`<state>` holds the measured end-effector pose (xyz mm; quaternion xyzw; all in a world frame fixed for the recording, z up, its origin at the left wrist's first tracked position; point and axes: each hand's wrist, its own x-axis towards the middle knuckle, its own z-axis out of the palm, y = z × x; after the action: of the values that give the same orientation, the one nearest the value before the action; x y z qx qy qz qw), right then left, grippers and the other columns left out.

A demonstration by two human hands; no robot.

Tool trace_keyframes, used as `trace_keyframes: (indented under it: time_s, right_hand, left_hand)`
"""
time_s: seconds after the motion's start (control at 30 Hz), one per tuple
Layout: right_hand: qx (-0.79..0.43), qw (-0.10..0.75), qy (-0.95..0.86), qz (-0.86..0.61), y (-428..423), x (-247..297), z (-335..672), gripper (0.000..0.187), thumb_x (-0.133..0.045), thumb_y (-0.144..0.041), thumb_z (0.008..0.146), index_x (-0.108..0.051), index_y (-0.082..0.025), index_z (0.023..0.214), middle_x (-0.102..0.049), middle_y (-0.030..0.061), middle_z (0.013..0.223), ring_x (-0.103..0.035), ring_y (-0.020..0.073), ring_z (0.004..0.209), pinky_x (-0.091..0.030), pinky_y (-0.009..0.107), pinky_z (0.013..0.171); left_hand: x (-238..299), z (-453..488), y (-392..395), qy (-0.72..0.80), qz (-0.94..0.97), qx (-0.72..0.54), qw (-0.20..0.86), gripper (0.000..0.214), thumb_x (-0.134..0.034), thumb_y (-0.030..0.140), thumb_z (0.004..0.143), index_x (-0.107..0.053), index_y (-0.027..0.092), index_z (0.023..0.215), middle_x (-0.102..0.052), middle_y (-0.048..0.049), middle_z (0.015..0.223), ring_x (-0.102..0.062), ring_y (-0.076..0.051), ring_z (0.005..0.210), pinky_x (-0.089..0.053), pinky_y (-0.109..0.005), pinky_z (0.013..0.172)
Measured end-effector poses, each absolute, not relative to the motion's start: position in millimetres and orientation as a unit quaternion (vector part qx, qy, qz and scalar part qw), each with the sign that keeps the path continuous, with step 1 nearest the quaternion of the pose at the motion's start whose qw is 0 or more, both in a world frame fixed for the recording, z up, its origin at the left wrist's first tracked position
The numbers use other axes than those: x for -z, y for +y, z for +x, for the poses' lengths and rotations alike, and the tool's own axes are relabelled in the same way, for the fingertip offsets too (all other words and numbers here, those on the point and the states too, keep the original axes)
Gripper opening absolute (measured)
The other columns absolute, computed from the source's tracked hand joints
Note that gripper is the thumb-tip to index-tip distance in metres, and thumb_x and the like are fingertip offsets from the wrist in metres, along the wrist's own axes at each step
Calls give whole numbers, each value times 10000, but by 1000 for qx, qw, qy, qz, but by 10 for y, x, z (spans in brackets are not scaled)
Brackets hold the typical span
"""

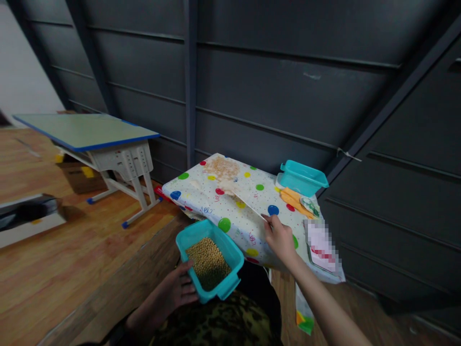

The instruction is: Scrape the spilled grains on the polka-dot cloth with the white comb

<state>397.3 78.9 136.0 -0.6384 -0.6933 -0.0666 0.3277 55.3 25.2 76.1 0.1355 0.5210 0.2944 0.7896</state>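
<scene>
My left hand [178,286] is closed on the near left rim of a teal plastic container [230,250], its thumb over the edge. Yellowish beans [209,259] cover the container's floor. It is held just below the front edge of a table with a balloon-print tablecloth [230,211]. My right hand [280,235] grips the near end of a long, thin white stick [250,204]. The stick reaches left across the cloth to a pale patch [227,186]; its tip is too blurred to tell its kind. Beyond that patch lies a tan scatter of small bits [221,168].
At the table's right stand a second teal container [302,178], an orange cloth [293,198], a round white-green item [309,206] and a blurred flat object [322,245]. A blue-edged desk [90,129] is to the left, near a cardboard box [81,178]. Dark wall panels [270,86] rise behind.
</scene>
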Motion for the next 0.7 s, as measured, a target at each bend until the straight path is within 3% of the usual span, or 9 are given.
trace_keyframes:
  time_s: [0.23,0.4,0.53,0.7]
  right_hand:
    - [137,291,-736,-596,829,-1264,3901,326,-483,-101,954,-714,-191,1166,-850,100,1014,-788,221,666,-595,273,624]
    - [145,307,-770,-540,718,-1172,3849,351,-498,-47,911,-698,-208,1150,-814,105,1242,-826,225,881,-648,297,807]
    - [122,327,-754,-556,829,-1273,3860,286,-499,-95,964,-691,-227,1130,-825,82,1215,-814,201,769,-636,269,735]
    - [82,297,-740,-598,1303,-1504,3786,234,-512,-115,988,-685,-224,1102,-844,83,1116,-816,225,813,-606,267,713]
  left_hand:
    - [-806,569,219,508,133,-290,800,556,-531,449,1043,-540,44,1424,-782,-116,939,-780,-276,779,-629,-411,826]
    - [-890,607,199,514,133,-287,797,539,-504,428,1052,-552,18,1398,-785,-164,1022,-784,-279,793,-623,-416,838]
    - [-829,604,226,523,139,-287,790,541,-515,427,1042,-536,44,1424,-788,-203,1136,-796,-300,840,-615,-428,865]
    - [-774,596,242,538,136,-288,780,561,-524,456,1036,-534,66,1438,-783,-192,1128,-791,-301,812,-613,-423,812]
